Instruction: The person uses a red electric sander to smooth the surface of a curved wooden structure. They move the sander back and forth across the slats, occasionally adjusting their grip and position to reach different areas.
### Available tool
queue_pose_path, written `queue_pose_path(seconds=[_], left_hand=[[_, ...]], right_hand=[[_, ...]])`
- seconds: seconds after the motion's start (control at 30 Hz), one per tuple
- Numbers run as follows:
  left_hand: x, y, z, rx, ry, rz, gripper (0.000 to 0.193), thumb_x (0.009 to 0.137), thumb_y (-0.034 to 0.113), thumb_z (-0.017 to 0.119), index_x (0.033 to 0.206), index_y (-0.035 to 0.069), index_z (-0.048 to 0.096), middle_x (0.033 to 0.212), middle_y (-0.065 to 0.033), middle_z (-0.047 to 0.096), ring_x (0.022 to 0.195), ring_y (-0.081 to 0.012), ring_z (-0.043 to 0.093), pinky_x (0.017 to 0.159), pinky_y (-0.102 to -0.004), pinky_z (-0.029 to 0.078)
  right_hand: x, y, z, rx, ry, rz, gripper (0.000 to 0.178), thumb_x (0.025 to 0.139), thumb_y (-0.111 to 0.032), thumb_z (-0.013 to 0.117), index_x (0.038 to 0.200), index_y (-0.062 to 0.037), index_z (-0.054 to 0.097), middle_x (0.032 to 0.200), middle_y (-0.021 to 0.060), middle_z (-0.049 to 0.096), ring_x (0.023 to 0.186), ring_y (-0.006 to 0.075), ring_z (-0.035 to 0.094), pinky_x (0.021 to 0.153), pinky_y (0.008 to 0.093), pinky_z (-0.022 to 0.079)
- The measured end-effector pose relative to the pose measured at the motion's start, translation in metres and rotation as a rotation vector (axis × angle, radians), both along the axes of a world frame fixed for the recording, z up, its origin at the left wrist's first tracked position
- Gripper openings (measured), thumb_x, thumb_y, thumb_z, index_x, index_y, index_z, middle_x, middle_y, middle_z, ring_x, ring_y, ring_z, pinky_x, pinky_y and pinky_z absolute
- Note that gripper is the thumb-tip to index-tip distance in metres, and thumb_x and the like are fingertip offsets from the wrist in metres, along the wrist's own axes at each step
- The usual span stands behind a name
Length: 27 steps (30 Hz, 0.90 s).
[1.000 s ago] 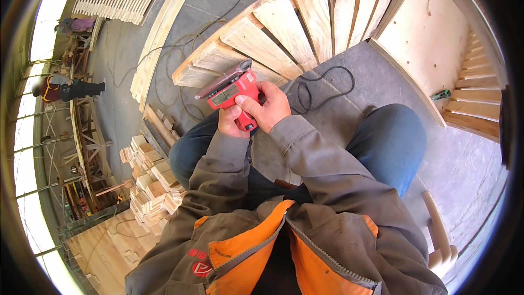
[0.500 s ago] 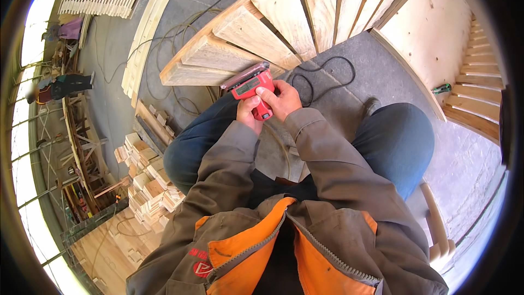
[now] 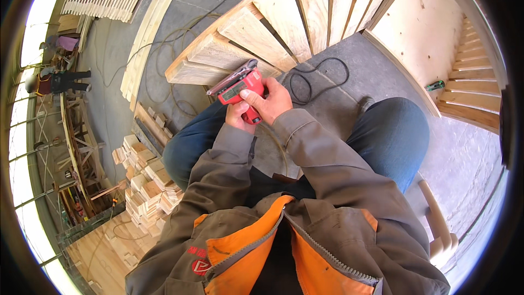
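A red sander (image 3: 233, 94) with a dark, flat pad is held between my two hands, its pad side tilted up and away from me. My right hand (image 3: 274, 102) wraps the handle from the right, thumb lying on top of the body. My left hand (image 3: 238, 114) grips the handle's left and near side, its fingers partly hidden. Just beyond the sander is the near end of a slatted wooden panel (image 3: 252, 36) with a curved edge. The pad overlaps the lowest slats in view; whether it touches them I cannot tell.
A black cable (image 3: 308, 98) loops on the floor right of my hands. A wooden frame (image 3: 417, 27) stands at the right, with a green-and-black tool (image 3: 435, 85) on it. Stacked wood blocks (image 3: 147, 183) lie left of my knee. A person (image 3: 57, 83) is far left.
The sander and both hands have shifted a little left, and the pad has turned slightly counterclockwise. My grip stays the same.
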<state>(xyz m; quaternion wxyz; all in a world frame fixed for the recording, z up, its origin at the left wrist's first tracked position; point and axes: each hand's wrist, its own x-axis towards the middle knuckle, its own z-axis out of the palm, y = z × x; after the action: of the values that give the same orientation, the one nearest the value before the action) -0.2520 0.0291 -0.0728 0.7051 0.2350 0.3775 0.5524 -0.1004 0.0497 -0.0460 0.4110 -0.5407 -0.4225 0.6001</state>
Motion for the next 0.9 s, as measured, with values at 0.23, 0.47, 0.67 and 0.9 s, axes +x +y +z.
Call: queue_pose_path(seconds=[0.23,0.47,0.67,0.9], left_hand=[[0.000,0.002,0.007,0.050,0.052,0.007,0.064,0.083,0.027,0.071,0.139,0.000,0.056,0.133,-0.0138,0.064,0.123,-0.0282,0.064,0.108,-0.0434,0.051],[0.000,0.007,-0.044,-0.150,0.058,-0.030,0.069,0.084,0.030,0.071,0.146,0.005,0.054,0.139,-0.0133,0.064,0.129,-0.0299,0.061,0.112,-0.0456,0.048],[0.002,0.014,-0.074,-0.254,0.028,-0.113,0.066,0.085,0.030,0.072,0.145,0.006,0.055,0.136,-0.0121,0.065,0.125,-0.0286,0.063,0.109,-0.0462,0.049],[0.011,0.016,-0.087,-0.422,0.024,-0.138,0.065,0.088,0.034,0.069,0.147,0.012,0.054,0.139,-0.0094,0.064,0.124,-0.0274,0.063,0.105,-0.0469,0.049]], right_hand=[[-0.003,0.000,0.001,0.043,-0.028,-0.022,0.080,0.082,-0.056,0.084,0.120,0.0120,0.066,0.107,0.0311,0.071,0.101,0.0418,0.071,0.090,0.0457,0.056],[0.003,0.009,-0.038,-0.088,0.041,-0.047,0.071,0.086,-0.053,0.082,0.119,0.0089,0.068,0.104,0.0293,0.073,0.098,0.0396,0.073,0.088,0.0445,0.056],[0.006,0.012,-0.076,-0.148,-0.013,-0.040,0.069,0.091,-0.053,0.079,0.118,0.0102,0.068,0.101,0.0261,0.074,0.094,0.0307,0.074,0.084,0.0400,0.057],[0.003,0.016,-0.111,-0.235,-0.146,-0.047,0.076,0.090,-0.056,0.078,0.120,0.0123,0.067,0.103,0.0298,0.074,0.098,0.0359,0.075,0.087,0.0414,0.057]])
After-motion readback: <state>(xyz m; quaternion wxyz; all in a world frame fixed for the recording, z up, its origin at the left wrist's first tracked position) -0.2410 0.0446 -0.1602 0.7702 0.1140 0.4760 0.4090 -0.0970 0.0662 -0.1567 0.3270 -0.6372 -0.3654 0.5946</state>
